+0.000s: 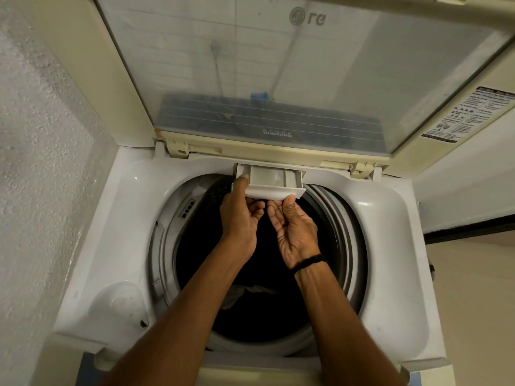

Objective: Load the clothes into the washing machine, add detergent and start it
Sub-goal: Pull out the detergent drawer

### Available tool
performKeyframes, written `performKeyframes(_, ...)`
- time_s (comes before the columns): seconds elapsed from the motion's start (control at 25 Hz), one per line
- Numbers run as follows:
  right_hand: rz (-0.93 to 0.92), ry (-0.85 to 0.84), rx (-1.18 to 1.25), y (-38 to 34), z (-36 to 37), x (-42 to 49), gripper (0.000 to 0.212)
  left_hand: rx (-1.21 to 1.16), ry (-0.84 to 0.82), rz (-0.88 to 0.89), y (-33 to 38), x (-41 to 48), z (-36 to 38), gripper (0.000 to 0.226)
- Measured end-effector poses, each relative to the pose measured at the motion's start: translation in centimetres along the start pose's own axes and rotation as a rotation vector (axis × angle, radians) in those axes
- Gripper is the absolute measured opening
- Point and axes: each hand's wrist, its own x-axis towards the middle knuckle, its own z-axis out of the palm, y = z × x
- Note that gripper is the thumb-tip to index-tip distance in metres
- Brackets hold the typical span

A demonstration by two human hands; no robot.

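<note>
From the head camera, the detergent drawer point(274, 181) stands pulled out from the back edge of the washing machine point(390, 246), jutting over the far side of the drum point(342, 218). Both hands are on it. The left hand point(241, 215) grips its left front corner, thumb on top and fingers curled beneath. The right hand point(295, 229), palm up, pinches the front lip between its thumb and fingers tucked under.

The drawer is a shallow tray of thin white moulded plastic, split into compartments, with a smooth rounded front lip. I judge it light and stiff but likely to bind if pulled or pushed askew. Holding both front corners and sliding it straight looks the safe way. Damp plastic may be slippery.

Inside the drum, on the near side, lie the clothes point(245, 295): a dark, soft heap with one pale crumpled piece showing. The drum's rim is a ribbed grey ring, and the top deck around it is glossy white plastic.

Behind the drum the lid point(278, 65) stands raised, a cloudy translucent panel in a cream frame. Left of the drum is a rough textured wall point(41, 162). A black band point(309, 261) circles the right wrist.
</note>
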Motion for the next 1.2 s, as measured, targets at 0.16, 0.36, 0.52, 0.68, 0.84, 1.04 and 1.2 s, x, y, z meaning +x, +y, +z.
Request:
performKeyframes(0.16, -0.012, 0.041, -0.018, 0.4, -0.4, -0.5, 0.026, 0.151, 0.107, 0.055, -1.4, 0.2, -0.4, 0.039)
performKeyframes(0.36, -0.016, 0.049, -0.012, 1.1, -0.8, -0.7, 0.027, 0.243, 0.13, 0.096, -1.7, 0.3, -0.9, 0.038)
performKeyframes(0.52, 0.019, 0.09, -0.035, 0.8, -0.9, -1.4, 0.027, 0.33, 0.118, 0.043, -0.6, -0.6, -1.3, 0.039)
performKeyframes(0.68, 0.065, 0.236, -0.297, -0.7, -0.7, -4.6, 0.01, 0.436, 0.151, -0.055, 1.1, -4.6, -3.1, 0.059)
performKeyframes(0.84, 0.079, 0.159, -0.39, -2.9, 0.9, -10.5, 0.004, 0.442, 0.156, 0.009, 3.6, -12.2, -4.2, 0.042)
performKeyframes(1.04, 0.08, -0.047, -0.47, -5.2, 5.4, -16.8, 0.008, 0.263, 0.184, 0.149, 9.1, -21.6, -2.9, 0.021)
performKeyframes(1.2, 0.081, -0.163, -0.535, -5.7, 8.8, -20.0, 0.007, 0.302, 0.256, 0.283, 12.1, -27.2, -5.1, 0.034)
